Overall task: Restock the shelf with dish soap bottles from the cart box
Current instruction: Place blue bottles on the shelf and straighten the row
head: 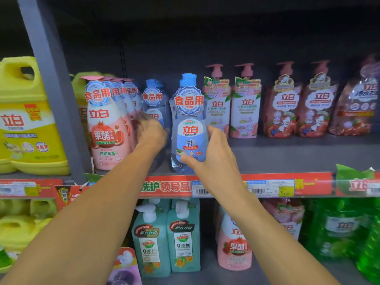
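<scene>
Restocking is midway: the right hand (213, 153) grips a blue-capped soap bottle (189, 124) at the shelf (287, 157) front, while the blurred left hand (152, 134) reaches toward another bottle (155, 103) behind, its grip unclear.

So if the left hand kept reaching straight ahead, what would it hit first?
Probably the rear blue-capped bottle just beyond the left hand; blur makes it unclear whether they already touch.

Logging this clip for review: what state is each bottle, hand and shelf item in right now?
Front blue bottle: upright at shelf edge, cap on, gripped by right hand.
Rear blue bottle: upright behind, left hand reaching at it; contact blurred.
Pink bottles: upright in a row, capped.
Pump bottles: upright, pumps on.
Refill pouches: standing, sealed.
Yellow jugs: upright, shelved.
</scene>
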`<state>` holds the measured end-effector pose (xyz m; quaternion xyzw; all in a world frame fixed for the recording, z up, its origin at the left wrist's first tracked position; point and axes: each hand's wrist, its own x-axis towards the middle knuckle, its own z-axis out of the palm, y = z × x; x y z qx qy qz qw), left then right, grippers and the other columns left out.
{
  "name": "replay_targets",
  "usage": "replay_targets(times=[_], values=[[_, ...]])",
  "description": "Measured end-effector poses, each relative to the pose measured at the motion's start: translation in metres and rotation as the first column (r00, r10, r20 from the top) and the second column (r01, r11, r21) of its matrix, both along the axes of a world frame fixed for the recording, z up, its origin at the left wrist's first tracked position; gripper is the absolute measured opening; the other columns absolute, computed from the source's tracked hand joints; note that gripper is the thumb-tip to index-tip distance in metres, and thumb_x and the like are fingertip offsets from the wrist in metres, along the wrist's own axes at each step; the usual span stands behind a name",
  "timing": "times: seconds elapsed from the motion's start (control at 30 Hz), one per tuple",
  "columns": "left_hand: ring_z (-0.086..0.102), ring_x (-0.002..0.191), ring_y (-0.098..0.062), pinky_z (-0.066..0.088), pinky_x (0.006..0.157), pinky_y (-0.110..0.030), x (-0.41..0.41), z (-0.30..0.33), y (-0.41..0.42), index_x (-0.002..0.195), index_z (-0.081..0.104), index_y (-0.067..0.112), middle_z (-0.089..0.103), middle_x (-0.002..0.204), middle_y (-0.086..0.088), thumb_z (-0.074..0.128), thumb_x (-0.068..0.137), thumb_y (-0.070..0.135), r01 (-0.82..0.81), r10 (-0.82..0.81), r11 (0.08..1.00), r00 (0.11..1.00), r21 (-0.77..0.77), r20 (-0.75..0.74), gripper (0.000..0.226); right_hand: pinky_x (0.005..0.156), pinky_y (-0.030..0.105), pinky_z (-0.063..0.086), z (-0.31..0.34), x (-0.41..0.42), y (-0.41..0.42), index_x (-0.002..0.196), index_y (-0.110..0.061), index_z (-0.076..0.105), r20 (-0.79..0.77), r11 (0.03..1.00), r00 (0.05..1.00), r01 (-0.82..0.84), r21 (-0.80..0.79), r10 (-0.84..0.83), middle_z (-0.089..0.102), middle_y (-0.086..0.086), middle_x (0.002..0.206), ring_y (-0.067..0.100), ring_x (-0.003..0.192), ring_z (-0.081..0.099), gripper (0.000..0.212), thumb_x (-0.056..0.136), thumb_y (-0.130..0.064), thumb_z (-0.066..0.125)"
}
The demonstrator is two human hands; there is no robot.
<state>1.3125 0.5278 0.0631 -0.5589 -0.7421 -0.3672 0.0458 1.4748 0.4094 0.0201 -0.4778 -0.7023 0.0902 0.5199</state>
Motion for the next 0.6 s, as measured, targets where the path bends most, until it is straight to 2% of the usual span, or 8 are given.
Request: replay_targets(times=[0.07,0.13,0.23,0.33,0.43,0.53,0.6], values=[[0.036,0.134,-0.048,0.033,0.110,-0.046,0.000,0.002,-0.005,0.149,-0.003,-0.013,0.015,0.152,-0.033,0.065,0.093,0.026,-0.006,0.003,0.999,0.998,-0.039,-0.064,0.096,0.094,0.045,0.050,0.001,-0.001,0.000,0.138,-0.015,0.037,-0.006,1.000,1.000,0.008,-0.015,-0.008,0.048,0.003,0.133,0.024,0.122,0.052,0.080,0.077,-0.036,0.083],[0.039,0.130,-0.049,0.036,0.107,-0.047,-0.003,0.002,-0.013,0.147,0.014,-0.015,0.024,0.146,-0.034,0.066,0.091,0.028,-0.010,0.002,0.999,0.987,-0.050,-0.159,0.087,0.094,0.044,0.049,0.001,-0.001,0.000,0.136,-0.013,0.038,0.010,0.999,1.000,0.022,-0.023,-0.021,0.047,0.003,0.132,0.024,0.121,0.052,0.078,0.077,-0.037,0.083],[0.044,0.124,-0.048,0.038,0.102,-0.048,-0.008,-0.008,-0.042,0.137,0.039,-0.007,0.031,0.143,-0.029,0.064,0.092,0.027,0.033,-0.036,0.999,0.965,-0.015,-0.261,0.061,0.094,0.038,0.048,0.003,-0.001,0.000,0.134,-0.012,0.039,0.052,0.999,0.998,0.044,-0.024,-0.042,0.046,0.004,0.130,0.025,0.120,0.051,0.075,0.078,-0.038,0.082],[0.051,0.115,-0.045,0.041,0.093,-0.047,-0.011,-0.028,-0.080,0.131,0.048,0.001,0.047,0.131,-0.024,0.052,0.098,0.032,0.075,-0.069,0.997,0.933,0.003,-0.353,0.046,0.092,0.034,0.044,0.004,-0.003,-0.001,0.134,-0.010,0.040,0.079,0.997,0.995,0.069,-0.019,-0.068,0.044,0.006,0.130,0.026,0.121,0.049,0.074,0.079,-0.038,0.082],[0.059,0.103,-0.041,0.044,0.080,-0.044,-0.010,-0.051,-0.108,0.124,0.055,0.004,0.057,0.119,-0.018,0.041,0.102,0.043,0.163,-0.104,0.981,0.903,0.108,-0.418,0.047,0.090,0.035,0.043,0.007,-0.006,-0.001,0.134,-0.008,0.039,0.125,0.994,0.987,0.109,-0.029,-0.105,0.044,0.009,0.130,0.029,0.121,0.049,0.073,0.081,-0.038,0.080],[0.065,0.087,-0.036,0.046,0.066,-0.039,-0.014,-0.070,-0.118,0.110,0.064,0.008,0.067,0.103,-0.012,0.028,0.099,0.057,0.162,-0.079,0.976,0.887,0.146,-0.455,0.062,0.085,0.035,0.041,0.008,-0.011,-0.002,0.133,-0.007,0.039,0.169,0.987,0.975,0.152,-0.047,-0.143,0.046,0.011,0.127,0.032,0.118,0.050,0.069,0.084,-0.037,0.077],[0.067,0.075,-0.034,0.048,0.060,-0.038,-0.018,-0.079,-0.122,0.113,0.066,0.005,0.072,0.089,-0.013,0.027,0.096,0.056,0.178,-0.085,0.973,0.868,0.148,-0.489,0.067,0.082,0.033,0.039,0.008,-0.014,-0.002,0.132,-0.007,0.039,0.178,0.984,0.971,0.171,-0.050,-0.160,0.046,0.011,0.127,0.033,0.117,0.051,0.067,0.085,-0.037,0.076]])
